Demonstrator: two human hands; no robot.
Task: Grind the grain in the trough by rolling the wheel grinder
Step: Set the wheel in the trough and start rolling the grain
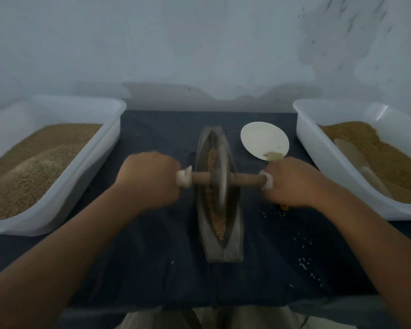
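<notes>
Forearms reach out evenly so the left hand (150, 180) and right hand (292, 184), each curled round an axle end, hold the wheel grinder (221, 180) upright. It stands midway along the trough (233, 248), on the grain (220, 224).

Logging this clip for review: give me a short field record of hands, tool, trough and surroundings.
wheel grinder: upright in the trough, near mid-length, blurred
left hand: grips the axle's left end
right hand: grips the axle's right end
trough: grain lies along its groove
sides: left tub and right tub hold grain; scoop in the right
plate: white, beyond the right hand
cloth: dark, scattered grains
</notes>
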